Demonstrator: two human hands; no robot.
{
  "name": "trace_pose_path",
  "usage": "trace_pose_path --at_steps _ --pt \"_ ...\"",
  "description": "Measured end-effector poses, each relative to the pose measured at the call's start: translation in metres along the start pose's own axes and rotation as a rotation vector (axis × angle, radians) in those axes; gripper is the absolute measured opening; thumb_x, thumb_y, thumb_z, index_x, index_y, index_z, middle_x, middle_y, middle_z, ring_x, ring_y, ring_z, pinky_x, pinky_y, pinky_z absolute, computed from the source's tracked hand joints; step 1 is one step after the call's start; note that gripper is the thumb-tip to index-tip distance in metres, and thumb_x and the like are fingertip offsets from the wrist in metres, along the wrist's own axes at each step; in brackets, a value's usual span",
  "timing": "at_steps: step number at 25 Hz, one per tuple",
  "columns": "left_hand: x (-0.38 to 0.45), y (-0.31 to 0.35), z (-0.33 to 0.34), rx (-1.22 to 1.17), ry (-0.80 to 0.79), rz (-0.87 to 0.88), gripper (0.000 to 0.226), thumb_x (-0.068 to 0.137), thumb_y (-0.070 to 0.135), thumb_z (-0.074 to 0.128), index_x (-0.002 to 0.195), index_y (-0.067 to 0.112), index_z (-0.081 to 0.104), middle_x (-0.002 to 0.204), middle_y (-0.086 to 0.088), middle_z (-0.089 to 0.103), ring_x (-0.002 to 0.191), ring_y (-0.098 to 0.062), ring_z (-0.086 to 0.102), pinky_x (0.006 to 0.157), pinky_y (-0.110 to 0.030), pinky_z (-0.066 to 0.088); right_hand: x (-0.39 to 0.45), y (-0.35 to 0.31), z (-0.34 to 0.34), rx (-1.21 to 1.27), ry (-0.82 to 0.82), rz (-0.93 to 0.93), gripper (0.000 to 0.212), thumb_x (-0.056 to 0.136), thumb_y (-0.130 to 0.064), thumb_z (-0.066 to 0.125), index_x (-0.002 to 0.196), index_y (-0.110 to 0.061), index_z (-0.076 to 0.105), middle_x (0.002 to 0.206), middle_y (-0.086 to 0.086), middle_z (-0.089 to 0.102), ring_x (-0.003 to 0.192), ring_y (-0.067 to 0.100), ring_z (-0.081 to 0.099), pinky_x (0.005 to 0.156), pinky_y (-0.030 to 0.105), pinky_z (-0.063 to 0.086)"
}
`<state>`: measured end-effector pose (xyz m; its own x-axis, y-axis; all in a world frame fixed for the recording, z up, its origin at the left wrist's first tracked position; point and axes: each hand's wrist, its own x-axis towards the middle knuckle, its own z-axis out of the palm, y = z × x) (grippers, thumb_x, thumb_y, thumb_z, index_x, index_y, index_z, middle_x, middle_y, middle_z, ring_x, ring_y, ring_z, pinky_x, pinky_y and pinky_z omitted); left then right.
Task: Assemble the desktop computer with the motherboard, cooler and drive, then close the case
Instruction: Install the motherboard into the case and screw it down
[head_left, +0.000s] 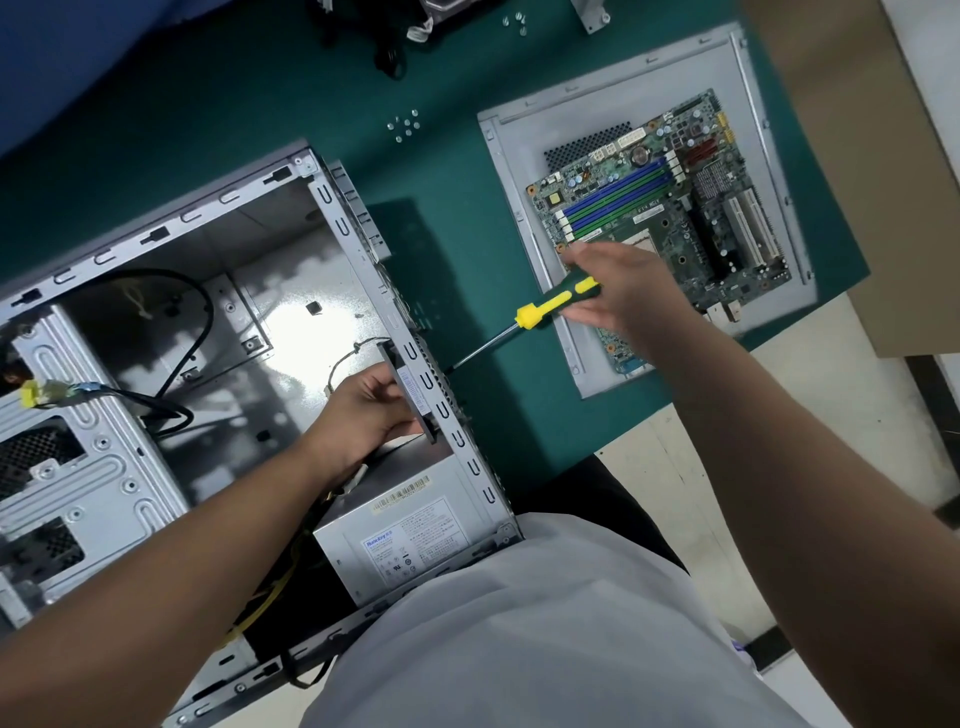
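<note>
The case (171, 322) lies open on its side at the left of the green mat (291, 104), its near end at the person's body. Inside it, the left hand (363, 410) pinches a thin dark part (410, 395), thumb and curled fingers round it, pressing it against the case's right wall. The right hand (618, 291) grips the green-and-yellow handle of a screwdriver (540, 312); the shaft slants down-left and its tip meets the outside of that same wall. The power supply (410, 545) sits in the case's near right corner. The motherboard (670, 218) rests on the grey side panel (524, 156) to the right, just beyond the right hand. Loose screws (405, 127) lie on the mat between case and panel, farther away.
</note>
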<state>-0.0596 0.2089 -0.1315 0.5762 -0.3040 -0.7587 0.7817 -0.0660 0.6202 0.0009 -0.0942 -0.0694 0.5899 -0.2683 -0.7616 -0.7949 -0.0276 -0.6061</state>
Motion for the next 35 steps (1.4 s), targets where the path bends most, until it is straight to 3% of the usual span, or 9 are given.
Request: trace_pose_path --at_steps 3,7,12,17,21,26,30,32,35 --pt "0.001 0.0 0.0 -0.002 -0.006 0.0 0.026 0.088 -0.019 0.061 0.106 -0.003 0.07 0.091 -0.013 0.079 0.08 -0.02 0.076 0.07 -0.024 0.06 -0.003 0.001 0.008 -0.27 0.077 -0.071 0.038 0.107 -0.039 0.049 0.115 -0.007 0.068 0.105 0.019 0.072 0.081 0.019 0.074 0.083 0.039 0.062" --pt "0.001 -0.001 0.0 -0.011 -0.008 0.001 0.025 0.087 -0.019 0.062 0.104 -0.003 0.07 0.091 -0.014 0.078 0.078 -0.021 0.076 0.069 -0.025 0.06 0.004 -0.004 -0.003 0.311 -0.001 0.062 0.023 0.1 -0.004 0.056 0.119 -0.002 0.068 0.115 0.018 0.073 0.102 0.027 0.074 0.088 0.039 0.062" --pt "0.001 -0.001 0.0 -0.015 -0.003 0.006 0.027 0.086 -0.02 0.062 0.098 0.001 0.072 0.087 -0.013 0.078 0.074 -0.018 0.075 0.066 -0.023 0.059 0.0 -0.002 0.005 -0.39 0.101 -0.082 0.045 0.101 -0.048 0.056 0.107 -0.006 0.07 0.089 0.016 0.071 0.077 0.022 0.073 0.085 0.047 0.06" --pt "0.001 -0.001 -0.001 0.0 -0.009 0.007 0.025 0.087 -0.02 0.062 0.104 -0.005 0.07 0.089 -0.014 0.078 0.076 -0.019 0.076 0.067 -0.023 0.059 0.005 -0.008 0.001 0.143 0.045 0.041 0.023 0.101 -0.019 0.058 0.116 -0.004 0.066 0.117 0.021 0.07 0.101 0.03 0.074 0.079 0.04 0.064" --pt "0.001 -0.001 0.0 -0.01 -0.008 0.001 0.024 0.087 -0.02 0.062 0.107 -0.008 0.068 0.09 -0.015 0.078 0.076 -0.02 0.075 0.067 -0.025 0.059 0.003 -0.006 0.008 -0.18 0.078 -0.065 0.036 0.1 -0.042 0.062 0.104 -0.008 0.07 0.094 0.01 0.075 0.069 0.015 0.075 0.063 0.03 0.062" --pt "0.0 0.003 0.0 0.01 -0.011 -0.001 0.025 0.087 -0.02 0.06 0.105 -0.004 0.069 0.086 -0.011 0.078 0.074 -0.016 0.074 0.066 -0.022 0.058 0.006 -0.024 -0.004 -0.205 -0.059 -0.046 0.02 0.097 -0.014 0.066 0.11 0.001 0.068 0.119 0.025 0.068 0.103 0.032 0.072 0.092 0.046 0.06" --pt "-0.001 0.003 0.0 0.025 -0.012 0.005 0.024 0.088 -0.021 0.06 0.107 -0.007 0.068 0.087 -0.011 0.077 0.074 -0.016 0.074 0.066 -0.022 0.058 0.002 -0.021 0.009 -0.4 0.029 -0.061 0.054 0.102 -0.056 0.05 0.092 -0.004 0.066 0.084 0.014 0.077 0.061 0.011 0.071 0.07 0.037 0.06" --pt "0.0 0.002 0.0 0.032 -0.004 0.002 0.022 0.089 -0.019 0.06 0.108 -0.011 0.066 0.089 -0.012 0.077 0.076 -0.016 0.074 0.067 -0.022 0.058 0.005 -0.023 0.012 -0.4 0.045 -0.063 0.064 0.105 -0.055 0.04 0.104 0.004 0.064 0.084 0.015 0.077 0.073 0.021 0.076 0.076 0.042 0.061" --pt "0.0 0.002 -0.001 0.049 0.005 -0.005 0.021 0.089 -0.018 0.061 0.109 -0.012 0.065 0.091 -0.013 0.077 0.076 -0.017 0.074 0.068 -0.022 0.058 0.012 -0.027 0.007 0.03 0.06 0.08 0.031 0.099 -0.021 0.059 0.12 0.001 0.065 0.114 0.02 0.073 0.102 0.034 0.074 0.078 0.042 0.064"
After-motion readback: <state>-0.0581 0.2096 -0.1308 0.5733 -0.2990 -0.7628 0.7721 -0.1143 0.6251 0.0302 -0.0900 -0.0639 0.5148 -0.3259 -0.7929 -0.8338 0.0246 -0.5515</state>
